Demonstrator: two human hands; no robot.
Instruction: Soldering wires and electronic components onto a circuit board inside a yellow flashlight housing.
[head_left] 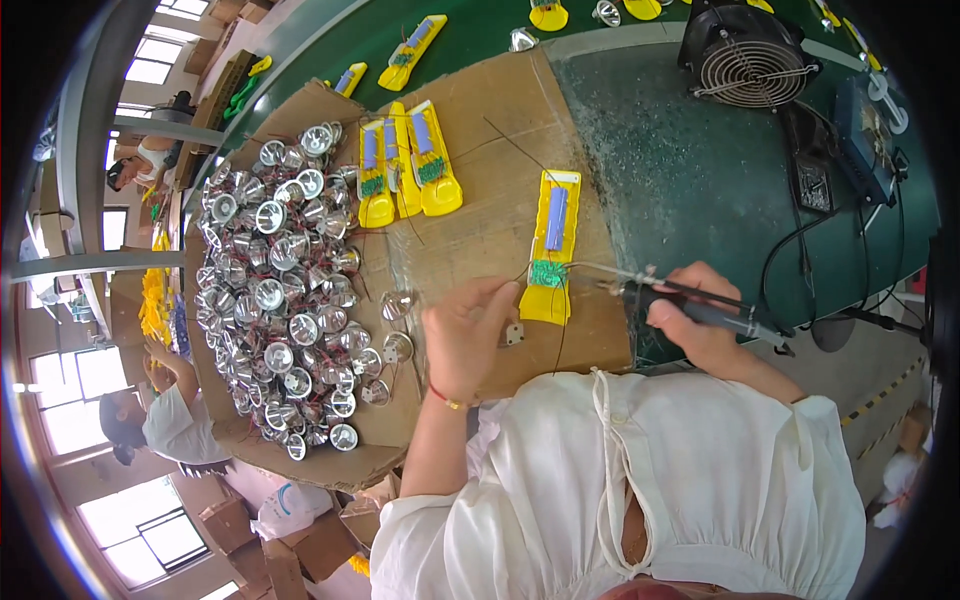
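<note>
Yellow housing (551,246) on cardboard (480,150); right hand (700,320) fingers gripping soldering iron (690,308), left hand (465,335) pinching wire (520,272); reflector pile (285,270) left

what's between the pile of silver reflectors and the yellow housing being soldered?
Head view: mostly bare cardboard, plus two stray reflectors and the left hand, which reaches toward the yellow housing from the reflector pile side.

Bright daylight pours from the windows (150,60) at left, blown out white; reflectors (285,290) glint, edges bend hard, corners go black.
</note>
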